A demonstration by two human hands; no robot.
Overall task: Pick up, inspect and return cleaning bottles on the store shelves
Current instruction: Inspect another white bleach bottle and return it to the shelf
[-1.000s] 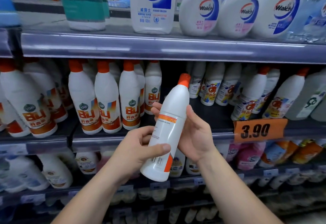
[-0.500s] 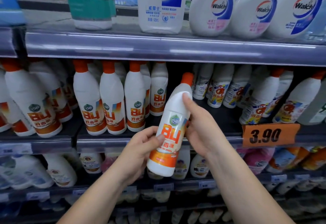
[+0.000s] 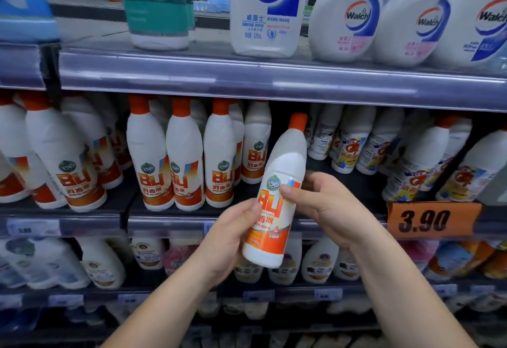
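1. Note the bottle (image 3: 277, 197), tilted, cap uppermost, in front of the middle shelf (image 3: 170, 224).
2. Note left hand (image 3: 230, 240) curled round its lower half, right hand (image 3: 326, 208) pinching mid-label, thumb in front.
3. Keep both holds; straighten upright before returning it beside the matching bottles (image 3: 186, 155).

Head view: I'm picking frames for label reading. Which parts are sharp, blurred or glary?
Head view: the held bottle reads fairly sharp; the far-left bottles smear; the shelf rail carries streaky glare; shelf lines bow from the wide lens.
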